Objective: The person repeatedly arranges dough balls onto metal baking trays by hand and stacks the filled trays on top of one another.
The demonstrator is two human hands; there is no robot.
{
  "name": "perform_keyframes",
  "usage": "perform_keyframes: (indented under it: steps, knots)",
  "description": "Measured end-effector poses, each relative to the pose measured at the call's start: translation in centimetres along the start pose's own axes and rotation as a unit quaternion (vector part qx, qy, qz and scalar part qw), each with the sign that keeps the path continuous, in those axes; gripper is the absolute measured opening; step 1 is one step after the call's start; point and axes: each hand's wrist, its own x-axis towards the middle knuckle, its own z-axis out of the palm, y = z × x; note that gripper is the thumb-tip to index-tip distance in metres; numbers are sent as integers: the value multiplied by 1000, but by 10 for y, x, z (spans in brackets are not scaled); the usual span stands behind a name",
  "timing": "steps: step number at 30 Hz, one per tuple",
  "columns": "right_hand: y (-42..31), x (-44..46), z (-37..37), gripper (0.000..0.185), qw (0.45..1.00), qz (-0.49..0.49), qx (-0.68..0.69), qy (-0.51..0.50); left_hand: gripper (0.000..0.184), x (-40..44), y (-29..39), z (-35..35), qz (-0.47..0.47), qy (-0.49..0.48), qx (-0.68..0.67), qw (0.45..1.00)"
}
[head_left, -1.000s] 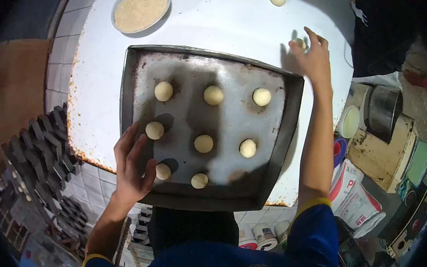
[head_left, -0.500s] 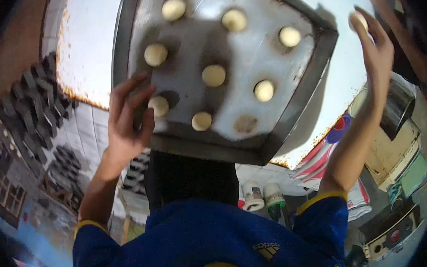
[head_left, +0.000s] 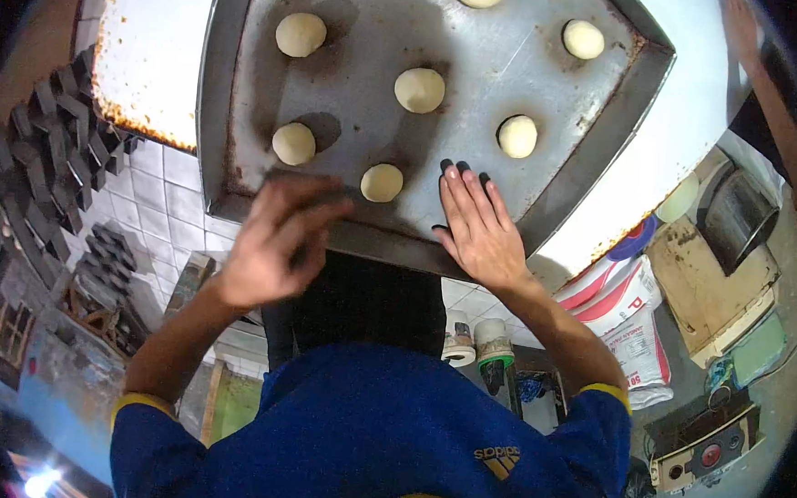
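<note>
A dark metal baking tray (head_left: pixel 345 232) holds several round pale dough balls, including one in the middle (head_left: pixel 419 90) and one near the close edge (head_left: pixel 381 183). My right hand (head_left: pixel 480 225) lies flat at the tray's near right, fingers stretched out with dark fingertips. Whatever may be under its palm is hidden. My left hand (head_left: pixel 280 242) is blurred by motion over the tray's near left rim, below another dough ball (head_left: pixel 294 143); its fingers look bent, and I cannot make out anything in them.
The tray rests on a white tabletop (head_left: pixel 151 42) with rusty edges. Another person's arm (head_left: pixel 772 117) shows at the upper right. Red-and-white sacks (head_left: pixel 626 336) and a boxy device (head_left: pixel 707 453) lie lower right; stacked dark metal pieces (head_left: pixel 53 150) stand left.
My right hand came down from the upper right, where it held a dough ball, and now lies flat on the tray. My left hand moved down and right. The tray appears shifted upward in view.
</note>
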Motion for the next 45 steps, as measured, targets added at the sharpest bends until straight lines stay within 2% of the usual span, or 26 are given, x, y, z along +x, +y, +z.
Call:
perform_keyframes:
  steps: [1, 4, 6, 8, 9, 10, 12, 13, 14, 16, 18, 20, 22, 23, 24, 26, 27, 28, 30, 32, 33, 34, 37, 40, 43, 45]
  knots:
    - [2, 0, 7, 87, 998, 16, 32, -46, 51, -7, 2, 3, 0, -1, 2, 1000]
    - [2, -1, 22, 89, 997, 12, 64, -51, 48, -23, 3, 3, -3, -29, -10, 1000]
    - [-2, -1, 20, 88, 996, 13, 71, -57, 54, -35, -4, -9, -48, 80, 101, 990]
    - [-4, 1, 5, 87, 996, 15, 73, -55, 63, -32, -19, -18, -123, 226, 58, 964]
    - [-1, 1, -9, 86, 990, 13, 131, -47, 68, -29, -29, -35, -130, 202, 180, 954]
    - [-1, -3, -23, 84, 981, 9, 189, -40, 71, -33, -39, -40, -204, 228, 94, 947]
    - [-3, -22, -48, 78, 989, -3, 148, 23, 77, -45, -61, -50, -281, 177, -10, 943]
    - [-10, -32, -58, 76, 964, 117, 185, 152, 80, -52, -73, -55, -313, 143, -61, 937]
    - [-18, -44, -66, 74, 906, 233, 219, 276, 83, -63, -86, -55, -330, 87, -118, 933]
    - [-29, -63, -63, 73, 806, 382, 284, 351, 81, -84, -116, -41, -277, 70, -67, 956]
    - [-31, -89, -41, 77, 751, 465, 370, 287, 79, -87, -129, -36, -221, 56, -11, 974]
    - [-24, -109, 7, 78, 731, 486, 427, 218, 76, -84, -131, -38, -266, 46, -63, 961]
    - [-23, -124, 59, 73, 802, 447, 344, 197, 70, -89, -140, -32, -185, 56, -28, 981]
    - [-23, -123, 65, 71, 798, 432, 361, 215, 70, -82, -137, -42, -139, 35, -94, 985]
    - [-28, -126, 66, 68, 794, 417, 378, 233, 72, -95, -150, -30, -180, 60, -89, 978]
    - [-37, -139, 61, 67, 747, 395, 474, 248, 80, -102, -110, -56, -230, 22, -155, 961]
    - [-45, -140, 48, 68, 729, 387, 517, 226, 83, -107, -85, -75, -182, 39, -249, 950]
    - [-57, -140, 30, 68, 710, 379, 558, 202, 82, -112, -66, -92, -183, 57, -305, 933]
    - [-77, -136, 7, 71, 735, 379, 539, 161, 84, -148, -56, -121, -283, 22, -298, 911]
    - [-127, -122, -23, 66, 684, 376, 602, 167, 80, -199, -88, -120, -162, 74, -316, 932]
    - [-152, -109, -37, 68, 702, 366, 592, 154, 77, -231, -68, -142, -174, 103, -292, 935]
    - [-171, -93, -43, 70, 719, 355, 581, 141, 77, -263, -66, -156, -214, 113, -354, 904]
    - [-226, -37, -48, 74, 760, 302, 561, 128, 79, -364, -54, -200, -261, 175, -393, 864]
    - [-282, 49, -71, 71, 795, 217, 557, 103, 85, -471, -70, -228, -206, 310, -376, 848]
    - [-342, 164, -125, 72, 856, 120, 499, 55, 86, -568, -99, -236, -248, 360, -430, 790]
    - [-401, 246, -173, 73, 894, 41, 447, 20, 86, -604, -108, -242, -230, 468, -451, 724]
